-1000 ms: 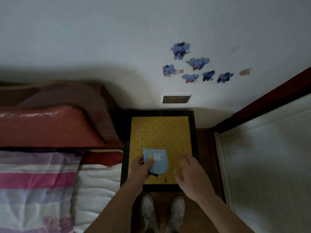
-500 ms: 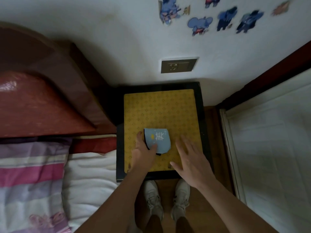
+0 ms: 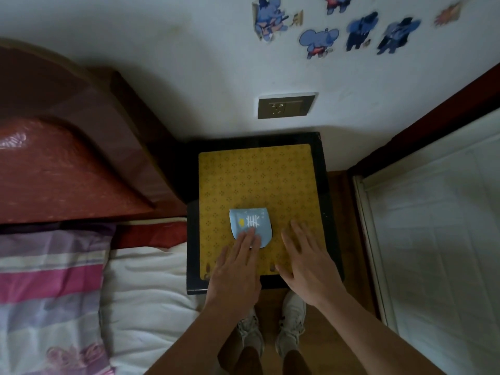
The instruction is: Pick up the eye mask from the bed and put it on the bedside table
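The light blue eye mask (image 3: 250, 221), folded, with a white fish-bone print and a yellow spot, lies flat on the yellow patterned top of the bedside table (image 3: 257, 177). My left hand (image 3: 238, 266) is flat and open, its fingertips resting on the mask's near edge. My right hand (image 3: 305, 263) hovers open just right of the mask, fingers spread, holding nothing. The bed (image 3: 146, 288) with its white sheet is to the left.
A striped pink and purple pillow (image 3: 46, 293) lies on the bed under a red-brown headboard (image 3: 62, 158). A wall socket (image 3: 285, 105) sits above the table. A white quilted surface (image 3: 438, 239) fills the right. My white shoes (image 3: 270, 331) stand on the wooden floor.
My left hand has let go of the mask and flattened, so the mask now lies on the table top. The view has tilted down and closer to the table.
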